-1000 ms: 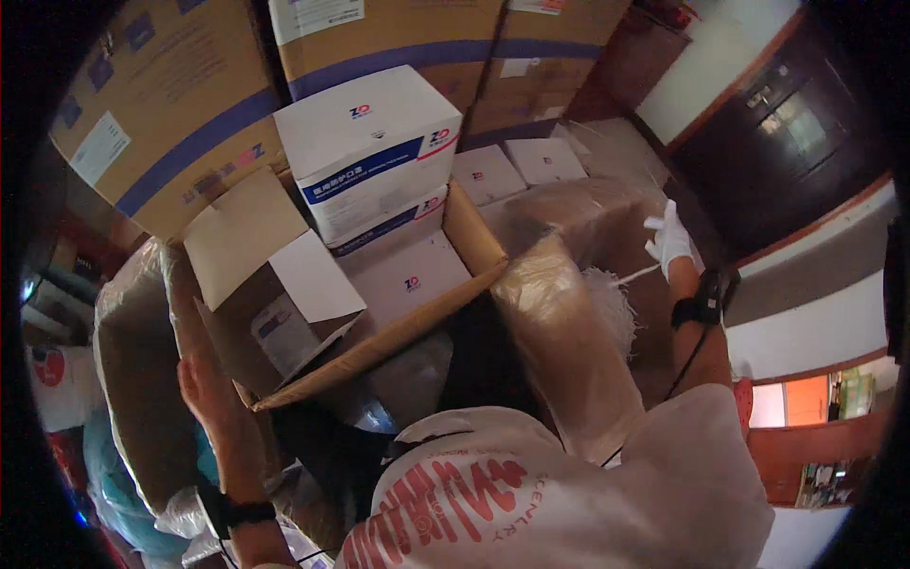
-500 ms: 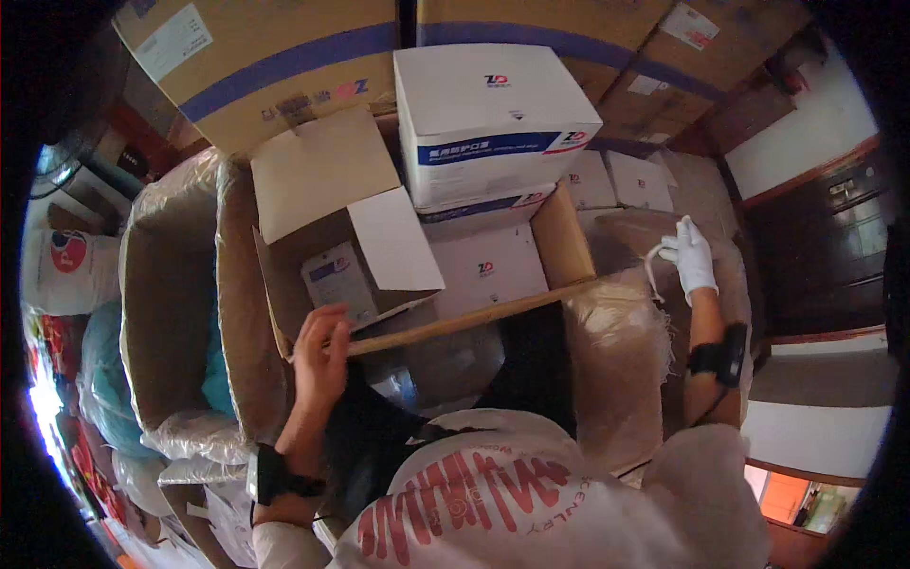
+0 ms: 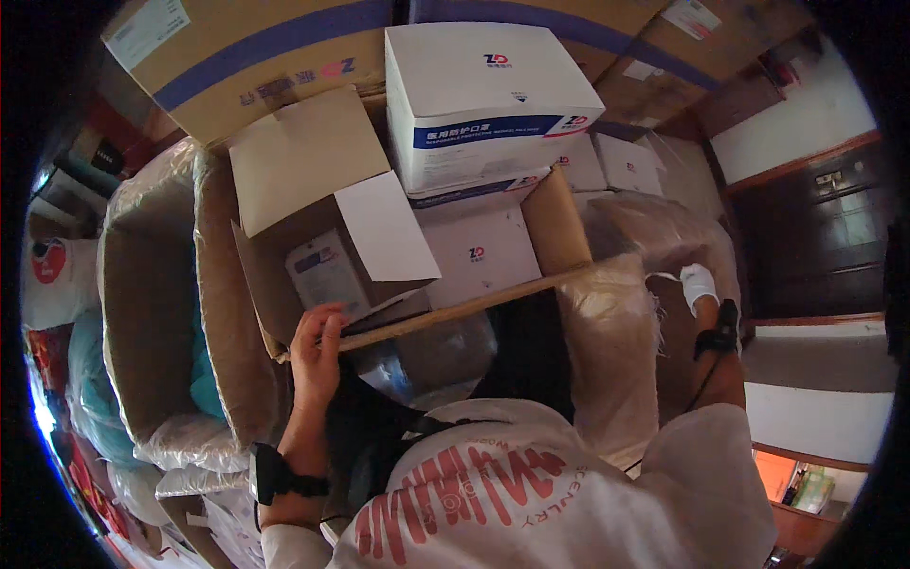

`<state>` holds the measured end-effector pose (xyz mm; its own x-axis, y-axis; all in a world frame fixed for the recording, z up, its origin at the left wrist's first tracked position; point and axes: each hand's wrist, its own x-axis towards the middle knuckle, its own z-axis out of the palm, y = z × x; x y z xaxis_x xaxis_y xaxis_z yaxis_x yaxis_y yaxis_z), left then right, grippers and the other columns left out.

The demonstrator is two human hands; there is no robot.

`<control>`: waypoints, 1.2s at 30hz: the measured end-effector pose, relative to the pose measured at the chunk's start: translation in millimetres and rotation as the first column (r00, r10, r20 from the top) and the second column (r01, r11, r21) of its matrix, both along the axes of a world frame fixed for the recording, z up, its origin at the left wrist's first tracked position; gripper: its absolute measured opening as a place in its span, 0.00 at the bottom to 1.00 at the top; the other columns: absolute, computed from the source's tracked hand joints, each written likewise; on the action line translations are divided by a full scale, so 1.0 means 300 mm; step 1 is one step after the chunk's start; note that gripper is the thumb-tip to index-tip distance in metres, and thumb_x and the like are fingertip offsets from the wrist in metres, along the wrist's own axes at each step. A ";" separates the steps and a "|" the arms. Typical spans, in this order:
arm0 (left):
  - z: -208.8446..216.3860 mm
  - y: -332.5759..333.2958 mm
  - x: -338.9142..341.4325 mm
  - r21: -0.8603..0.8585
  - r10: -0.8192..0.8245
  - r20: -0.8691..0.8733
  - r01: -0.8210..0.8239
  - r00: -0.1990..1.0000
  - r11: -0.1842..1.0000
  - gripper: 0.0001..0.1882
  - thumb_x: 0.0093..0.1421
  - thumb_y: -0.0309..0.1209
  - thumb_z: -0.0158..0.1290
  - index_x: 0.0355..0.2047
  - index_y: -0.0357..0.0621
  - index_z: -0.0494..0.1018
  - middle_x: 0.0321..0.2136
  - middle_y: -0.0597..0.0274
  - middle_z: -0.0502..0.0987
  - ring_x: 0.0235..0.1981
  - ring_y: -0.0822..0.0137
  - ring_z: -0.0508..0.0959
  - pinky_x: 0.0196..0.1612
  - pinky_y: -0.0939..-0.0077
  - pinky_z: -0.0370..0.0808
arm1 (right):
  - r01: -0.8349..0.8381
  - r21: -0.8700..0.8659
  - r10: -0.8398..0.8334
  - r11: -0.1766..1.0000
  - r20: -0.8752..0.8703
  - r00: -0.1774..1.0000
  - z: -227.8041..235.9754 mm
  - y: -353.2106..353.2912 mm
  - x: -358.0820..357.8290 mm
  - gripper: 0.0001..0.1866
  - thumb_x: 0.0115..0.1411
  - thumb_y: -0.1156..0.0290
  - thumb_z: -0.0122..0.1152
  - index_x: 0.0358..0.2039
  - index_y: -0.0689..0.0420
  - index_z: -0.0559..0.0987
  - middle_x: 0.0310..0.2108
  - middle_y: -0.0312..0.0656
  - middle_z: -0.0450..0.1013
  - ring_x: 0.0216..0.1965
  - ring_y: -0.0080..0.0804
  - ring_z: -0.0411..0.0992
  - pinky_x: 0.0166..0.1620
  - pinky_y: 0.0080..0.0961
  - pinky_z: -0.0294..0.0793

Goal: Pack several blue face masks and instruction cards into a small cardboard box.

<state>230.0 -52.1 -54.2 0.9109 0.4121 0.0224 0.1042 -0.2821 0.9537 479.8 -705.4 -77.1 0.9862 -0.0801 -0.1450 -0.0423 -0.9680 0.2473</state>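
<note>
A large brown carton [image 3: 561, 237] stands open before me with white boxes inside. In its left part is an open box [image 3: 387, 228] with raised flaps, holding a white packet with blue print [image 3: 327, 272]. My bare left hand [image 3: 318, 351] lies across the carton's near rim beside that box, fingers curled over the edge; the grip is partly hidden. Off to the right, my right hand [image 3: 700, 286], in a white glove, is closed on a thin white strip [image 3: 664, 276]. It is over a brown carton [image 3: 678, 356] lined with clear plastic.
White printed boxes [image 3: 493, 81] are stacked at the back of the carton. Behind stand large brown cartons [image 3: 275, 66] with blue bands. To my left is a tall plastic-lined carton [image 3: 152, 313] with teal material inside. A dark door [image 3: 825, 228] is at far right.
My left hand has settled onto the carton's rim. My gloved right hand has drawn back toward me and lower, with the white strip. The view has shifted slightly.
</note>
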 end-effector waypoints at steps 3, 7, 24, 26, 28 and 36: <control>-0.020 0.003 -0.015 -0.018 0.021 -0.039 -0.021 0.999 1.000 0.09 0.59 0.29 0.43 0.29 0.36 0.71 0.37 0.57 0.72 0.37 0.66 0.71 0.41 0.75 0.67 | 0.160 0.412 -0.218 0.897 0.096 0.971 -0.019 0.064 -0.024 0.16 0.51 0.59 0.56 0.28 0.60 0.74 0.18 0.45 0.71 0.19 0.40 0.69 0.23 0.34 0.68; -0.022 -0.011 -0.022 -0.042 0.031 -0.018 -0.032 0.999 0.999 0.10 0.58 0.30 0.44 0.29 0.36 0.70 0.36 0.58 0.72 0.37 0.67 0.71 0.41 0.76 0.66 | 0.528 0.785 -0.585 0.325 -0.273 0.764 0.072 0.264 -0.081 0.19 0.53 0.49 0.51 0.22 0.54 0.70 0.13 0.37 0.64 0.10 0.28 0.60 0.12 0.26 0.57; -0.002 -0.152 -0.054 -0.095 -0.104 -0.102 0.095 0.989 0.991 0.09 0.58 0.30 0.45 0.32 0.38 0.70 0.31 0.61 0.73 0.35 0.72 0.71 0.40 0.80 0.66 | 0.253 0.750 -0.383 0.612 0.000 0.924 -0.085 0.104 -0.197 0.32 0.50 0.44 0.54 0.37 0.66 0.74 0.36 0.45 0.72 0.37 0.33 0.69 0.40 0.26 0.66; 0.015 -0.189 -0.048 -0.117 -0.127 -0.124 0.113 0.984 0.987 0.09 0.58 0.30 0.45 0.32 0.38 0.70 0.30 0.61 0.73 0.34 0.72 0.71 0.40 0.80 0.66 | 0.249 0.930 -0.529 0.270 -0.073 0.846 -0.084 0.142 -0.182 0.19 0.50 0.57 0.60 0.30 0.64 0.75 0.29 0.40 0.73 0.30 0.31 0.71 0.34 0.25 0.69; 0.023 -0.242 -0.016 -0.034 -0.281 -0.141 0.279 0.949 0.960 0.09 0.58 0.31 0.46 0.32 0.37 0.71 0.29 0.60 0.74 0.33 0.70 0.72 0.38 0.79 0.67 | 0.313 0.949 -0.627 0.021 -0.231 0.744 -0.124 0.048 -0.155 0.24 0.48 0.53 0.61 0.34 0.63 0.73 0.29 0.42 0.73 0.30 0.32 0.71 0.33 0.25 0.70; 0.084 -0.539 0.133 0.017 -0.618 -0.162 0.628 0.769 0.778 0.11 0.57 0.34 0.46 0.31 0.38 0.71 0.31 0.52 0.73 0.34 0.57 0.73 0.39 0.71 0.68 | 0.603 0.641 -0.157 -0.474 -0.736 0.659 0.136 0.287 -0.267 0.49 0.45 0.26 0.31 0.46 0.63 0.67 0.47 0.41 0.64 0.47 0.30 0.61 0.47 0.33 0.61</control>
<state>269.9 -213.9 -28.9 0.9622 -0.2450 -0.1186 0.0132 -0.3932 0.9193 399.7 -619.2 -36.2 0.6663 0.0084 -0.7456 -0.7232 0.2511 -0.6434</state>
